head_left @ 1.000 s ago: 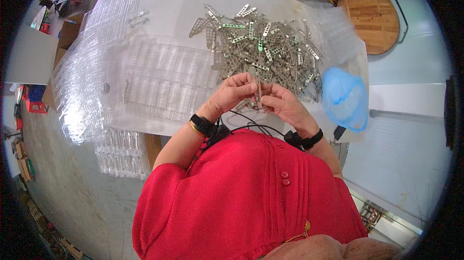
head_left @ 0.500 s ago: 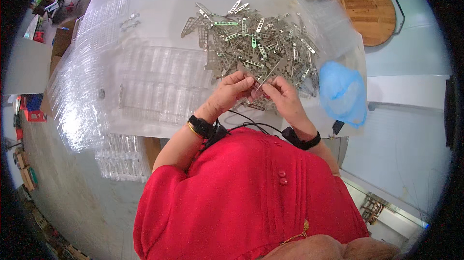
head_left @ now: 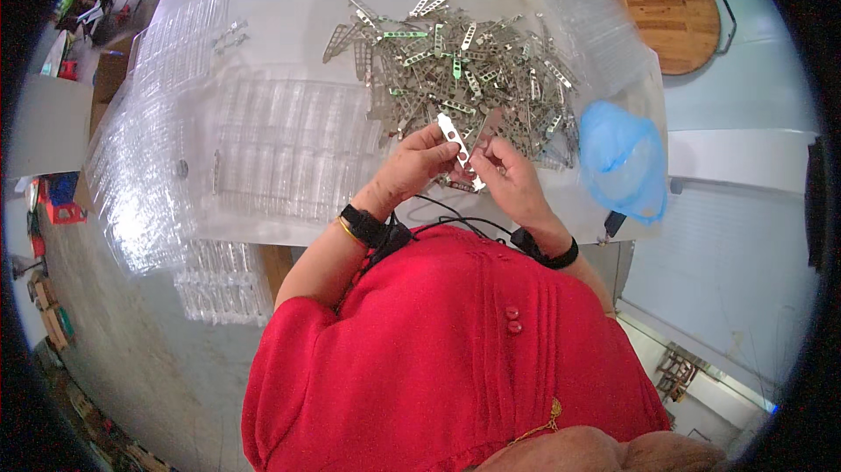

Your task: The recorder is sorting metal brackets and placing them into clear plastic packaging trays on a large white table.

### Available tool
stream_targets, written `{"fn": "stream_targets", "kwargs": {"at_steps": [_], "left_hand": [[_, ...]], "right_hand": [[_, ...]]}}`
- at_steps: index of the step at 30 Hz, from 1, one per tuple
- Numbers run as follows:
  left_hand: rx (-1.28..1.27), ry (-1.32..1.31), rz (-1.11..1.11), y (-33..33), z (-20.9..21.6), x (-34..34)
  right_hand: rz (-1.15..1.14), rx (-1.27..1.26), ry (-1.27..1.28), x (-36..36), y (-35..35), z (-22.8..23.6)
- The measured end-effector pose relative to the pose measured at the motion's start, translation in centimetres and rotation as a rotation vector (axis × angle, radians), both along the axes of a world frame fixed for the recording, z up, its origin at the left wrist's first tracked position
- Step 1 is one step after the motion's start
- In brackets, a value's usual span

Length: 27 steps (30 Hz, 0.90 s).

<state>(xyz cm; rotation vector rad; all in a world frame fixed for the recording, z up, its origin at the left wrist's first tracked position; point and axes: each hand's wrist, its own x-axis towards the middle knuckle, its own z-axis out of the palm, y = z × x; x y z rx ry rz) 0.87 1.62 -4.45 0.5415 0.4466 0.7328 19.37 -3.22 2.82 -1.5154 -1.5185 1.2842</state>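
Both hands are close together at the near edge of a pile of flat metal strips (head_left: 473,78). My left hand (head_left: 412,163) pinches a bright metal strip with holes (head_left: 449,130), which slants with its pointed upper end away from me. Between the thumb and fingers of my right hand (head_left: 515,183) is a second, duller metal strip (head_left: 491,124), tilted the other way. The two strips cross or nearly meet between the hands; whether they touch, I cannot tell. Fingertips cover parts of both.
A clear plastic tray with rows of compartments (head_left: 289,143) lies left of my hands. More clear trays (head_left: 144,183) are stacked beyond it, overhanging the table's left side. At right are a blue plastic bag (head_left: 620,165) and clear plastic sheets (head_left: 600,38). Black cables (head_left: 451,216) run by my waist.
The strip in my left hand has turned, so its broad holed face now shows. The right hand's strip has turned more face-on too. Both hands stay in nearly the same place.
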Motion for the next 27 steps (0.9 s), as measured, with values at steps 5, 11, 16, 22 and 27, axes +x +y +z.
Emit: {"fn": "stream_targets", "kwargs": {"at_steps": [5,11,16,22,27], "left_hand": [[0.041,-0.02,-0.001,0.1,-1.3,-0.3],[0.009,-0.043,0.043,0.0,-1.4,-0.6],[0.004,-0.066,0.055,-0.4,-1.1,-0.7],[0.047,-0.022,0.104,-0.7,0.0,-0.6],[0.037,-0.009,0.113,-0.8,0.0,-0.6]], "right_hand": [[0.15,0.207,-0.162,0.0,0.1,0.8],[-0.049,0.124,-0.009,0.3,-0.2,1.0],[-0.118,-0.007,0.052,0.5,0.0,1.4],[-0.063,-0.085,0.009,0.9,-0.4,0.4],[-0.038,-0.107,-0.109,0.8,-0.5,0.4]]}}
